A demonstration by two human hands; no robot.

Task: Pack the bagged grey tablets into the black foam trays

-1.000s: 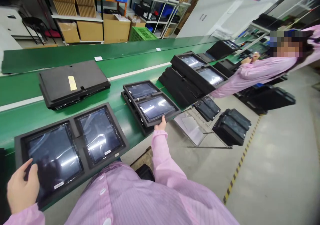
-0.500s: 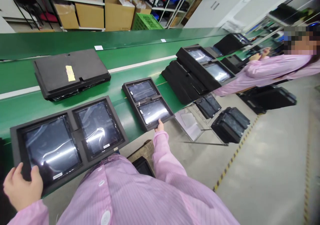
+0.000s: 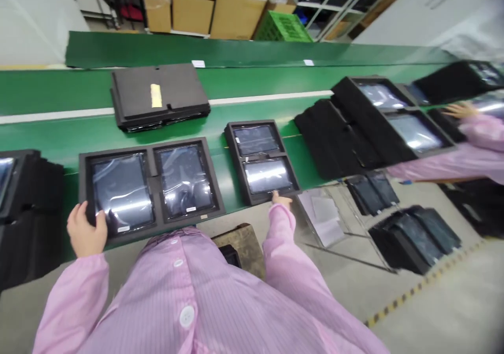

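Two dark foam trays lie on the green work surface, each holding two film-covered screens. At the front-left corner of the larger tray (image 3: 153, 186) is my left hand (image 3: 87, 233). Its thumb and fingers are apart, and the hand rests against that corner. The smaller tray (image 3: 294, 182) lies to the right, a gap between the two. My right hand (image 3: 281, 199) holds its front edge, thumb on the rim and some fingers hidden. Beneath the film, a left screen (image 3: 124, 194) and a right screen (image 3: 185, 180) fill the larger tray; the smaller tray's near screen (image 3: 268, 175) reflects bright light.
A foam stack (image 3: 161, 91) with a yellow note lies behind the larger tray. More stacked foam (image 3: 31, 228) stands at far left. Tilted trays (image 3: 346, 133) are at right, near a co-worker's hand (image 3: 460, 110). A wire rack (image 3: 354, 233) with papers stands below the table edge.
The camera view has turned, so the table things sit farther right and the left foam stack shows. Both hands stay at their trays. The co-worker's arm now reaches over the right-hand trays.
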